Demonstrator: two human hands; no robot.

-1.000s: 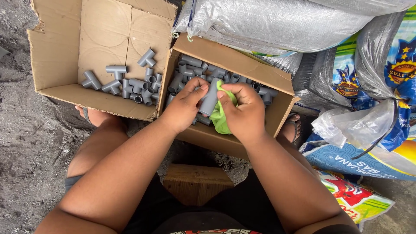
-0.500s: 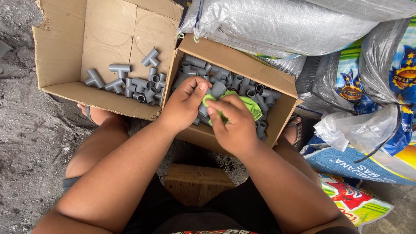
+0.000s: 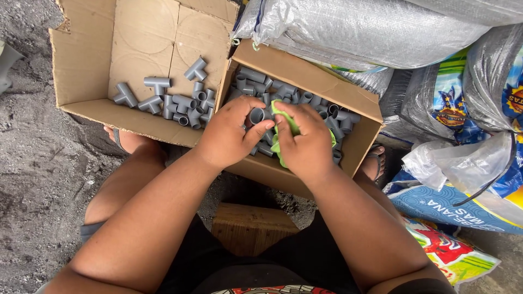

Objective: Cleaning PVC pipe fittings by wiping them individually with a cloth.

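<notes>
Seated over two cardboard boxes, a person pinches a grey pipe fitting [image 3: 256,116] in the fingers of the left hand [image 3: 229,133] while the right hand [image 3: 305,141] presses a green cloth [image 3: 286,128] against it, just above the fuller right box [image 3: 305,73]. The fitting looks light, stiff and smooth, best gripped around its barrel. More fittings lie in the left box [image 3: 87,60].

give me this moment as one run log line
left hand: holds grey pipe fitting | right hand: holds green cloth against it | over right cardboard box
</notes>
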